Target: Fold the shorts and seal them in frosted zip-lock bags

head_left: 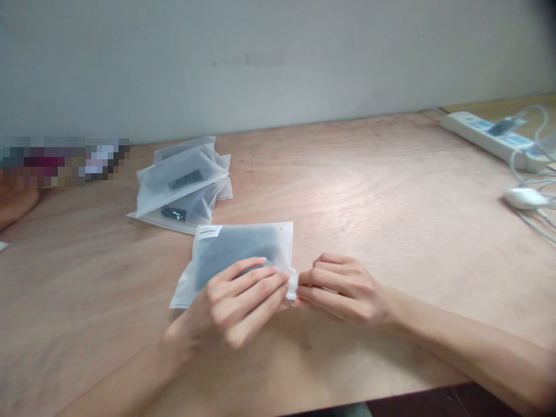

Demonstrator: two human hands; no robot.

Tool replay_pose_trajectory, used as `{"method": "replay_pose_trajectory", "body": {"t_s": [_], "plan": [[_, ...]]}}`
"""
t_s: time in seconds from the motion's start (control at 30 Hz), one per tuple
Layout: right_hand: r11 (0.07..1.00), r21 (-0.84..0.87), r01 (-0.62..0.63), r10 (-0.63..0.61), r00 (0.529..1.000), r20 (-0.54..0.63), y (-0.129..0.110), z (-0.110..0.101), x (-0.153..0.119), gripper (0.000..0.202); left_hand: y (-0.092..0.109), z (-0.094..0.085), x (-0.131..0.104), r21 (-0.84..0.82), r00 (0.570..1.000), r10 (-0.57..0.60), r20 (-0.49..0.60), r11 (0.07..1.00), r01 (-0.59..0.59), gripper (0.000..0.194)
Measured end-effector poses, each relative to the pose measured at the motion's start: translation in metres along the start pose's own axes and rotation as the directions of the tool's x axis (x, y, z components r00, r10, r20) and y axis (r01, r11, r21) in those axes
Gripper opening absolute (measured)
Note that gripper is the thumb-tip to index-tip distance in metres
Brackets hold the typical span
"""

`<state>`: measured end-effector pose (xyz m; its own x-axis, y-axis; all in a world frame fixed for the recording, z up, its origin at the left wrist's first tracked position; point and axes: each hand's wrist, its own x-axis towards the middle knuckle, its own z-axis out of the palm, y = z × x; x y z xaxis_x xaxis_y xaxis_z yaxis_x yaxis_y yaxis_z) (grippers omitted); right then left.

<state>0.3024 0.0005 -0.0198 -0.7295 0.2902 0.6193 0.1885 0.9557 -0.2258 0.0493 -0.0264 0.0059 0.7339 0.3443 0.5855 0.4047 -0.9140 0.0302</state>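
A frosted plastic bag (237, 243) with a dark item inside and a small white label at its top left corner is in front of me on the wooden table. My left hand (245, 298) lies across its lower right part, fingers closed on the bag near the right edge. At the bag's lower right corner, my right hand (336, 286) pinches the plastic between thumb and fingers. The two sets of fingertips are close together. What the dark item is cannot be made out through the bag.
Several similar frosted bags (182, 179) lie in an overlapping pile behind the one I hold. A white power strip (495, 139) with cables and a white charger (525, 198) is at the right. Another person's hand (17, 197) shows at the left edge, near a blurred-out patch.
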Motion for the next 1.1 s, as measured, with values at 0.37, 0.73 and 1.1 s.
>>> {"method": "replay_pose_trajectory", "body": {"t_s": [0.37, 0.73, 1.1], "plan": [[0.998, 0.051, 0.032, -0.036, 0.996, 0.076, -0.009, -0.008, 0.012, 0.033, -0.001, 0.005, -0.002, -0.117, 1.000, -0.028, 0.003, 0.993, 0.029, 0.014], [0.997, -0.010, 0.079, -0.078, 0.993, 0.083, -0.010, -0.008, 0.010, 0.025, -0.002, 0.003, -0.002, -0.098, 0.999, -0.030, 0.016, 0.995, 0.032, 0.018], [0.998, 0.031, 0.047, -0.050, 0.993, 0.108, -0.009, -0.004, 0.006, 0.032, 0.004, 0.003, 0.001, -0.100, 0.999, -0.049, 0.024, 0.994, 0.051, 0.016]]}}
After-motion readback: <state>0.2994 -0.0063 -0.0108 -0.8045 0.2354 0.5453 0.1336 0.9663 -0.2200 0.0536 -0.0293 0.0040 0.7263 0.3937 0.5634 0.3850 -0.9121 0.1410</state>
